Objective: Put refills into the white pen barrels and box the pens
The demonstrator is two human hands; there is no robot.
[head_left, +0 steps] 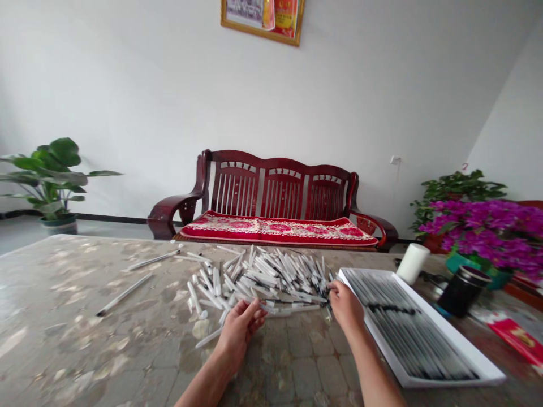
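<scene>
A loose heap of white and translucent pen parts point(271, 271), some with dark tips, lies on the table in front of me. My left hand point(242, 328) is closed at the near edge of the heap. From its pinched thumb and fingers a translucent pen tube point(271, 309) points to the right. At the heap's right side, my right hand point(345, 305) has its thumb and fingers drawn together among dark-tipped pieces; what they grip is hidden. Close beside it stands a white shallow box point(456, 384) with rows of clear, dark-tipped pens point(407, 316).
Two separate pens point(124, 295) lie left on the patterned table point(106, 362). Behind the box are a white roll point(413, 263), a black canister point(463, 291) and purple flowers point(487, 229). A red packet point(517, 339) is at far right. A wooden bench point(280, 195) stands beyond the table.
</scene>
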